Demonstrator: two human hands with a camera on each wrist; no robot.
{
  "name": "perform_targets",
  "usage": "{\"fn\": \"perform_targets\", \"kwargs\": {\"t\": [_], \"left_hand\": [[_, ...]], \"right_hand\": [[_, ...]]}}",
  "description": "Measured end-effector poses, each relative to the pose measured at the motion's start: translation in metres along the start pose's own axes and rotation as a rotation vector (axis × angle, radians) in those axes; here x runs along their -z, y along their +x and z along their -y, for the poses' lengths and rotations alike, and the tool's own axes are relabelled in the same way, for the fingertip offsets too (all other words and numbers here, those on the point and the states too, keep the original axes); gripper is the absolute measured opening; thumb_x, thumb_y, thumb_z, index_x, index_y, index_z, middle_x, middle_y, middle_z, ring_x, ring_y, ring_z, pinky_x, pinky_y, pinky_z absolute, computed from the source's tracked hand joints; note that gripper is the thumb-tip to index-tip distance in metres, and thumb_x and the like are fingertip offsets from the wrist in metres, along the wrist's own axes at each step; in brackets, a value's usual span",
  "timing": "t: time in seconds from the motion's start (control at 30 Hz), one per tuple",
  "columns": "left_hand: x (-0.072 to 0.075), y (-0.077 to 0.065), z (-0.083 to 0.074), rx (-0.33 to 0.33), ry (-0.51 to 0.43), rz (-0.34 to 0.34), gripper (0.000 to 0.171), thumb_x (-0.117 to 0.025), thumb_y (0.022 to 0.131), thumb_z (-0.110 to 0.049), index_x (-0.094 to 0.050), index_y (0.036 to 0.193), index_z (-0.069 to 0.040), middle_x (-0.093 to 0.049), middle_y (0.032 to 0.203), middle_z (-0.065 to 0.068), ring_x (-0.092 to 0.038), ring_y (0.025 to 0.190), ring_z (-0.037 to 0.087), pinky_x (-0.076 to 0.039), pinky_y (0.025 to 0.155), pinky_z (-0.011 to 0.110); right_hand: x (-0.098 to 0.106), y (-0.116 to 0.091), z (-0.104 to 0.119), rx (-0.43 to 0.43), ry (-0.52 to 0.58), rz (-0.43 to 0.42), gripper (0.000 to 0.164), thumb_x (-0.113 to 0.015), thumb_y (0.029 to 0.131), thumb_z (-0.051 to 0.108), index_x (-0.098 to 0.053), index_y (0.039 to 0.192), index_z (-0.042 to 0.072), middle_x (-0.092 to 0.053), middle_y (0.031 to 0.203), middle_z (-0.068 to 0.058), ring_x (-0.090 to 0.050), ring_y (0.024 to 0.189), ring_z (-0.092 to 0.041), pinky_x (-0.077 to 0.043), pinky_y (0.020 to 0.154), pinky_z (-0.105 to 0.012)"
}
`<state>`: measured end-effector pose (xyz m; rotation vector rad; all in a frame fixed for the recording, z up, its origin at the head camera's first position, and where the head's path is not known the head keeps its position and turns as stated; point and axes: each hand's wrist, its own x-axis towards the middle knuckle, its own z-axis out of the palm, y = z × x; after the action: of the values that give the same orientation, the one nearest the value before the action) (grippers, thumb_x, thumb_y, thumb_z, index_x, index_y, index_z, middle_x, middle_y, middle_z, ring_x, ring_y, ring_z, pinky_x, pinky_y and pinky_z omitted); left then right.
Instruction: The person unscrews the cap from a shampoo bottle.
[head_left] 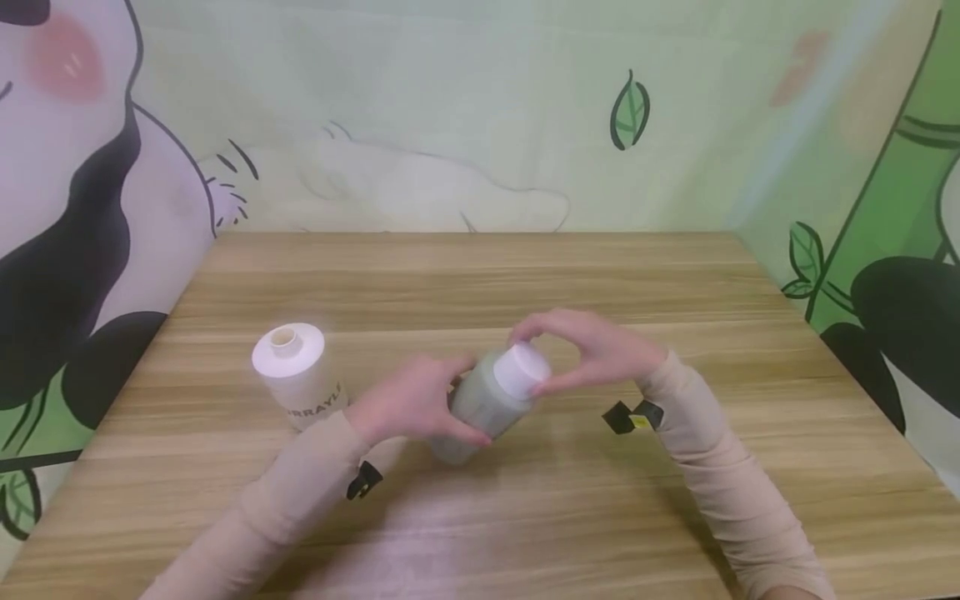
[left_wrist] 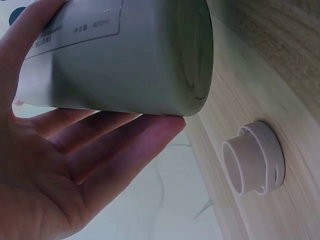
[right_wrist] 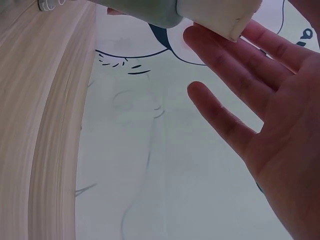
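Note:
A pale grey-green shampoo bottle is held tilted above the table, its white cap pointing up and to the right. My left hand grips the bottle's body, thumb on the near side. In the left wrist view, the bottle's base and a "400ml" print show beside the fingers. My right hand pinches the white cap between thumb and fingers. The right wrist view has the cap against the fingertips, with the little finger apart from it. Left of the hands stands a white bottle with an open neck.
A pinkish-white round piece with a short tube, like a cap or collar, lies on the wooden table. The left forearm passes close to the white bottle. A printed cloth with pandas and leaves hangs behind the table.

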<state>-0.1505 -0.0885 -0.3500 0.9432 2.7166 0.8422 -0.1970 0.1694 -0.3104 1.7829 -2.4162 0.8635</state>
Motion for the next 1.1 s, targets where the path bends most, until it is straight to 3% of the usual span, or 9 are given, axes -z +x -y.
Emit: {"fn": "perform_targets", "kwargs": {"t": [0.3,0.53,0.73,0.9,1.1], "left_hand": [[-0.005,0.0,0.002,0.026,-0.052,0.015,0.072,-0.087,0.064,-0.043,-0.057,0.121,-0.013,-0.072,0.106,0.004,-0.068,0.091,0.015,-0.055,0.079,0.031],[-0.006,-0.002,0.004,0.037,-0.067,0.001,0.072,-0.087,0.063,-0.044,-0.057,0.122,-0.014,-0.073,0.107,0.005,-0.069,0.092,0.017,-0.056,0.079,0.033],[-0.008,-0.002,0.004,0.06,-0.045,-0.006,0.076,-0.086,0.063,-0.049,-0.056,0.125,-0.016,-0.073,0.106,0.004,-0.068,0.09,0.015,-0.055,0.078,0.031],[-0.011,-0.003,0.006,0.072,-0.034,-0.022,0.073,-0.084,0.064,-0.051,-0.056,0.122,-0.016,-0.073,0.099,0.0,-0.065,0.083,0.009,-0.053,0.073,0.027],[-0.012,-0.002,0.006,0.071,-0.054,-0.026,0.078,-0.084,0.066,-0.048,-0.052,0.128,-0.014,-0.072,0.105,0.002,-0.066,0.087,0.012,-0.054,0.076,0.03]], "right_hand": [[-0.005,-0.003,-0.001,0.024,-0.016,-0.014,0.052,-0.083,0.075,0.021,-0.059,0.119,0.006,-0.066,0.116,-0.004,-0.06,0.108,-0.017,-0.05,0.094,-0.037],[-0.005,-0.002,0.007,-0.033,-0.025,0.002,0.051,-0.08,0.079,0.022,-0.059,0.123,0.006,-0.066,0.12,-0.004,-0.06,0.111,-0.017,-0.049,0.096,-0.035],[-0.005,0.001,0.022,-0.11,-0.166,0.021,0.045,-0.074,0.084,0.028,-0.061,0.121,0.009,-0.068,0.117,-0.002,-0.063,0.105,-0.015,-0.052,0.091,-0.035],[-0.009,0.005,0.035,-0.196,-0.331,-0.028,0.048,-0.072,0.085,0.037,-0.063,0.12,0.005,-0.072,0.104,-0.002,-0.065,0.087,-0.012,-0.054,0.077,-0.03],[-0.015,0.005,0.037,-0.261,-0.339,-0.078,0.048,-0.073,0.083,0.038,-0.062,0.118,0.006,-0.07,0.094,0.001,-0.06,0.076,-0.008,-0.051,0.069,-0.025]]}}
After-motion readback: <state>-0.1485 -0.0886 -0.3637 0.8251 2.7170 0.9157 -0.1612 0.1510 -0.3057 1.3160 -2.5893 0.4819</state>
